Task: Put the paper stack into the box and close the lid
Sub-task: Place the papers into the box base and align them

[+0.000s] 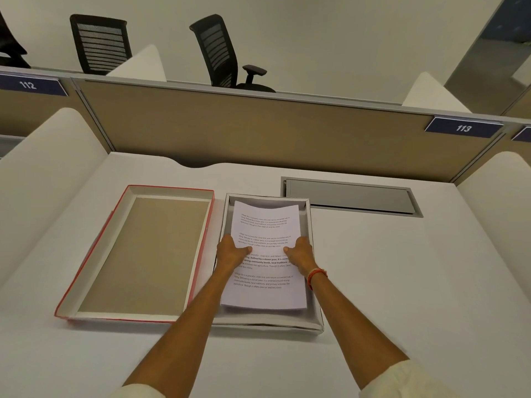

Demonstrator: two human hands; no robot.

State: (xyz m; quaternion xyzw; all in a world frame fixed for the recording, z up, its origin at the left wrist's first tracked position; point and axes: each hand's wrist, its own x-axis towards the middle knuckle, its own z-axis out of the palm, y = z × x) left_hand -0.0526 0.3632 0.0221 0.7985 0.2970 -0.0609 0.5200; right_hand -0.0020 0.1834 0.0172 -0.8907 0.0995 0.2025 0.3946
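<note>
Now the printed paper stack is inside the open grey box on the white desk. Left hand and right hand grip its two side edges, thumbs on top. Just left of the box, the red-edged lid lies upside down.

Black mesh chairs beyond tan cubicle partition.

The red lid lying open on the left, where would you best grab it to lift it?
Probably by its two long side walls, one hand each. The red lid lies inside-up beside the box, its raised rim exposed all round, so fingers can pinch the walls from above.
</note>
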